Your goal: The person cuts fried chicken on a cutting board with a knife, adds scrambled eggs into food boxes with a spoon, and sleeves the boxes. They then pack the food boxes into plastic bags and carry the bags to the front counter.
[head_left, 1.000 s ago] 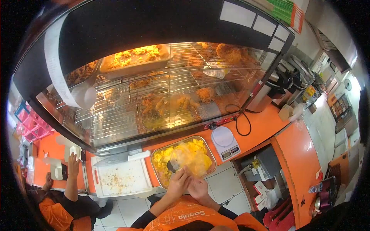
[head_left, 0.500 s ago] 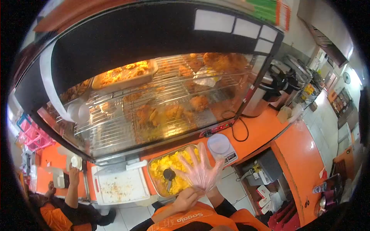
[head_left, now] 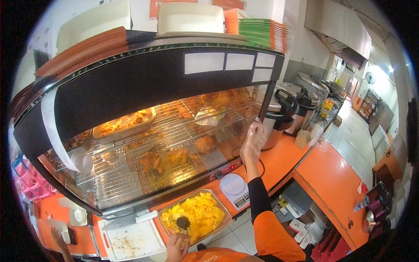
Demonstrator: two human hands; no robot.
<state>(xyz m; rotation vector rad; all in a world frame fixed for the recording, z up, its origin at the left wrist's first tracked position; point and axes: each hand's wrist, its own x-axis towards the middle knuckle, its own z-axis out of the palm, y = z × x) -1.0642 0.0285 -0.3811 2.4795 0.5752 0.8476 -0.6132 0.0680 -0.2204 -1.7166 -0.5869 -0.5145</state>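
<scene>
My right hand (head_left: 254, 139), in a clear plastic glove, is raised to the right front edge of the glass food warmer (head_left: 174, 172). Its fingers are closed at the dark frame there. My bare left hand (head_left: 178, 247) is low in the view, with bent fingers on the near rim of a metal tray (head_left: 227, 220). Yellow food (head_left: 203, 212) fills that tray, and a black serving spoon (head_left: 183, 222) lies in it, its handle close to my left fingers. Fried chicken pieces (head_left: 204, 145) lie on wire racks inside the warmer.
A digital kitchen scale (head_left: 233, 185) stands right of the tray. To its left are a white cutting board (head_left: 131, 240) and a knife (head_left: 146, 216). Rice cookers (head_left: 279, 109) stand beyond the warmer. Another person's hand (head_left: 56, 236) is near a box at far left.
My gloved right hand has left its place above the tray and reached up to the warmer's right edge. My left hand has let go of the glove and moved to the tray rim.
</scene>
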